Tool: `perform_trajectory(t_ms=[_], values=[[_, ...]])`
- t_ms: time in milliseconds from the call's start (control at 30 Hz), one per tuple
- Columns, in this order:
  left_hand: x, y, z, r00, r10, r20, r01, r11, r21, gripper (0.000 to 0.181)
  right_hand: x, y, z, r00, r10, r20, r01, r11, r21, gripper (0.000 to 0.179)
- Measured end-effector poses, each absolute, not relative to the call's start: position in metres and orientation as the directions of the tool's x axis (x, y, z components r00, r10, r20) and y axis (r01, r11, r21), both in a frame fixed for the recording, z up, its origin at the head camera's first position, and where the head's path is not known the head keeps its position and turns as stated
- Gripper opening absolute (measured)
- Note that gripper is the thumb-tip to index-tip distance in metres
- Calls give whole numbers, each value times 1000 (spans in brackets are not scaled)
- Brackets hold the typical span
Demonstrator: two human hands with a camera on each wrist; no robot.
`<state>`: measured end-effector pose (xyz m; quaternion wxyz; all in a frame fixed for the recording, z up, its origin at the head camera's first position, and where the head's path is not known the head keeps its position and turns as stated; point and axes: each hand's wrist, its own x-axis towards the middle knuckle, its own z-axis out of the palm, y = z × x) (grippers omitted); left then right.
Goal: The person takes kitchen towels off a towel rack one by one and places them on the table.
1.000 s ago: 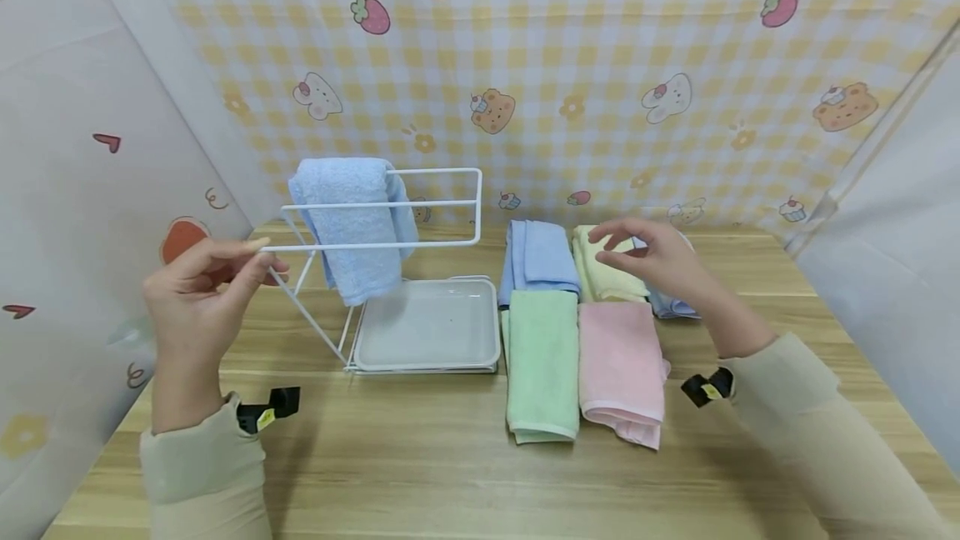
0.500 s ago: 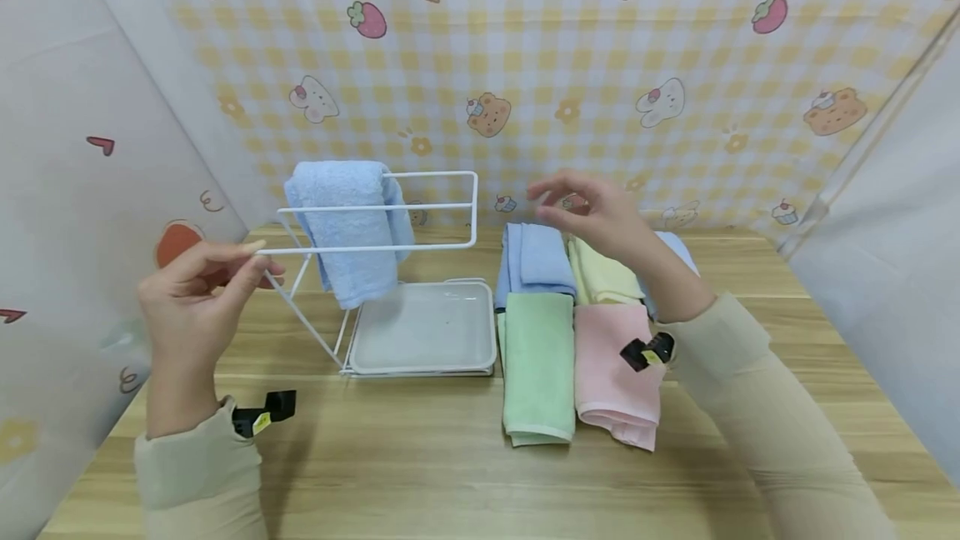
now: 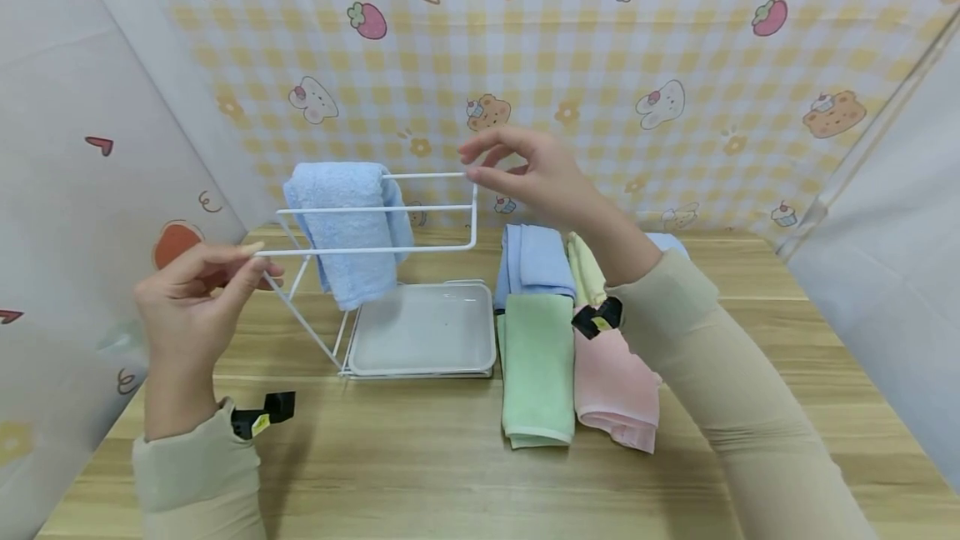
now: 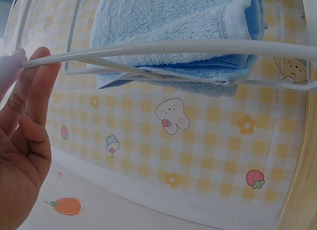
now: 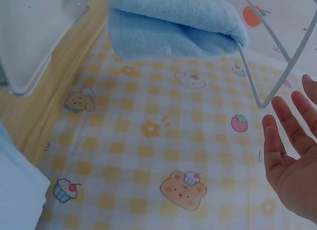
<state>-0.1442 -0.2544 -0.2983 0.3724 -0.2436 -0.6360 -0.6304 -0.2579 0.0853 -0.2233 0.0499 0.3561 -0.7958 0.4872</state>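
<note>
My left hand [image 3: 187, 298] pinches the front left corner of a white wire rack [image 3: 427, 249] between thumb and fingers; the left wrist view shows the bar [image 4: 198, 46] running out from that grip. Over the rack's rear and middle bars hangs a folded light blue towel [image 3: 347, 233], on the left half. My right hand [image 3: 542, 173] is up at the rear right corner, its fingertips right at the wire. In the right wrist view its fingers [image 5: 294, 128] are spread and loosely bent beside the corner, not wrapped round it.
A grey-white tray [image 3: 423, 327] sits in the rack's base. To the right lie folded towels: blue [image 3: 543, 261], green [image 3: 537, 369], pink [image 3: 617, 394] and yellow [image 3: 587, 267], partly covered by the right arm. Another light blue one [image 3: 670, 243] peeks out behind the sleeve. A checked curtain [image 3: 645, 48] hangs behind.
My right hand has moved left and upward, from over the yellow towel to the rack's rear right corner. My left hand keeps its pinch, and the hanging towel stays in place.
</note>
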Motion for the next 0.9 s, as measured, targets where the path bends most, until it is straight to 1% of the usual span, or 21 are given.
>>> perform_trajectory(t_ms=[133,233,400,633,900], values=[[-143,-255,-298,-609,-163,776,771,106,628,10,-261,71,-219,-727,-548,414,-612,244,-752,25],[-143,-255,-298,-605,-165,779,776,95,623,10,-264,60,-216,-715,-566,411,-618,236,-750,25],[-143,-255,-298,-598,-164,784,784,84,615,10,-270,42,-210,-692,-606,392,-628,237,-741,29],[-144,-254,-298,-605,-163,779,779,84,622,10,-277,22,-207,-680,-647,345,-625,265,-735,29],[-144,-254,-297,-593,-155,790,791,69,608,10,-291,3,-203,-594,-721,356,-697,241,-675,28]])
